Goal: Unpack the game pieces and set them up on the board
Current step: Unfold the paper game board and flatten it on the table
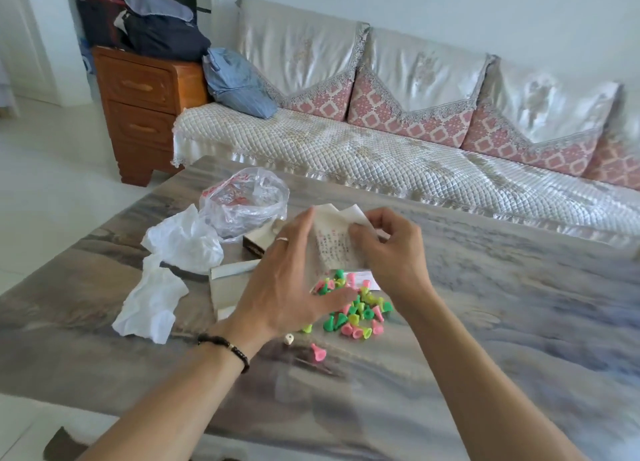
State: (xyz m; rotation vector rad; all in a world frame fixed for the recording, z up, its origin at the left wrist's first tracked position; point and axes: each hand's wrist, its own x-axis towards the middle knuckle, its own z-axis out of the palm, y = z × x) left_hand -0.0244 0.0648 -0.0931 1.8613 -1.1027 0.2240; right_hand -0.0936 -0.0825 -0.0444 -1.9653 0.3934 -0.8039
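Pink, green and yellow pieces [356, 308] lie heaped on the surface [485, 322], a die [289, 339] just beside them. Above the heap, both hands hold a folded sheet [334, 244]: left hand [287, 280] gripping its edge, right hand [391, 249] pinching it. A plastic bag [242, 201] sits behind.

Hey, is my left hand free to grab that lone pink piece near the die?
Probably not yet: the left hand helps hold the folded paper. The pink piece lies uncovered just below it, with nothing in the way.
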